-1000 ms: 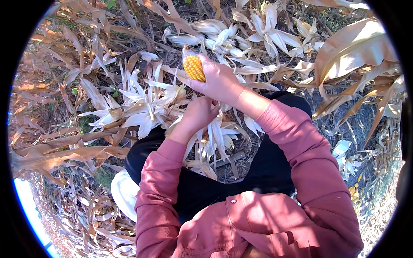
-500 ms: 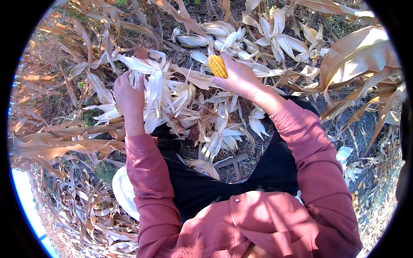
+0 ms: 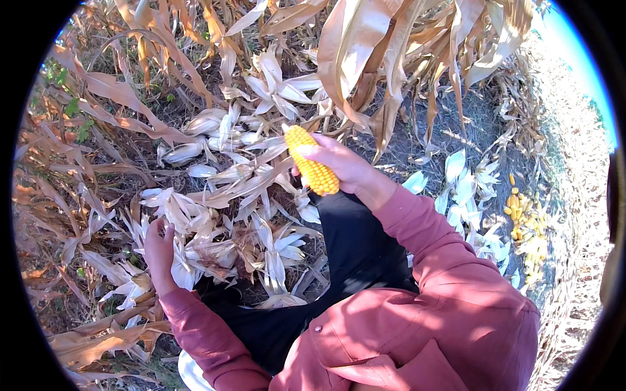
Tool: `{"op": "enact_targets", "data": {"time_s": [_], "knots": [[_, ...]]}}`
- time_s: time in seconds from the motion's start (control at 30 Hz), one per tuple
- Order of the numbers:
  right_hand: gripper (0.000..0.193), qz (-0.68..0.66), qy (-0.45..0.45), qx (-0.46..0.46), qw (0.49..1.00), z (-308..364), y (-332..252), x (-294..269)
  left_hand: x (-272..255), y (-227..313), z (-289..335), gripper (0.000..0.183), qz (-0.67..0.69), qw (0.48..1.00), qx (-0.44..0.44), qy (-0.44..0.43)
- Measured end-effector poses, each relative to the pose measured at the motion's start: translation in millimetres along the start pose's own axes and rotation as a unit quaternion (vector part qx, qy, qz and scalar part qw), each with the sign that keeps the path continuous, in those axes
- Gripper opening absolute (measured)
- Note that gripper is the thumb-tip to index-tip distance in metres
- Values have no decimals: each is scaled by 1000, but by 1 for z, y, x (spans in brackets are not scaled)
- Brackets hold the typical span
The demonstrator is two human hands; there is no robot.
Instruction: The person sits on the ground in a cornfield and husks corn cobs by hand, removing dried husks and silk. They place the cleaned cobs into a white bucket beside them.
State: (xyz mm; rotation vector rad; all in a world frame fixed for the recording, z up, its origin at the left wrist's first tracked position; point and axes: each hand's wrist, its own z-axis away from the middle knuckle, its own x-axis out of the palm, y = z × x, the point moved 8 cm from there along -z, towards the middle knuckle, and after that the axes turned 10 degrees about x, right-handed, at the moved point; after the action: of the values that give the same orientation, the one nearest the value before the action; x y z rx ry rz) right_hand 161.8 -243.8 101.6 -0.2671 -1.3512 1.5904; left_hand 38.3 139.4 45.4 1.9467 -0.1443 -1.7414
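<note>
A bare yellow ear of corn [image 3: 313, 159] is gripped in my right hand [image 3: 336, 163], held above my dark trouser leg with its narrow tip pointing up and left. My thumb lies across its kernels and the other fingers are mostly hidden behind it. To the left, my left hand [image 3: 158, 251] is beside a heap of pale dry husks [image 3: 189, 215], thumb and fingers a little apart. Nothing shows in that hand. More peeled husks [image 3: 277, 247] lie on the ground between my legs.
Tall dry corn leaves [image 3: 365, 58] stand ahead, and more stalks [image 3: 85, 169] crowd the left side. A pile of yellow ears [image 3: 527, 225] lies on the ground at the right, near scattered white husks [image 3: 463, 202]. Something white [image 3: 194, 373] sits by my left elbow.
The view has swung to the right, bringing the pile of ears into sight. My right hand has carried the ear away from the husks toward my right. My left hand remains by the husks.
</note>
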Motion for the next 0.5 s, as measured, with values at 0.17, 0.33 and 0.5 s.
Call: {"op": "enact_targets", "data": {"time_s": [0.17,0.33,0.5], "knots": [[34,-241,312,-23,919,161,15,-240,17,12,15,41,29,997,66,-18],[28,-180,695,-259,646,451,12,-482,26,25,28,41,29,995,64,-72],[17,-156,640,-280,698,450,2,-493,36,38,26,44,46,993,70,-86]]}}
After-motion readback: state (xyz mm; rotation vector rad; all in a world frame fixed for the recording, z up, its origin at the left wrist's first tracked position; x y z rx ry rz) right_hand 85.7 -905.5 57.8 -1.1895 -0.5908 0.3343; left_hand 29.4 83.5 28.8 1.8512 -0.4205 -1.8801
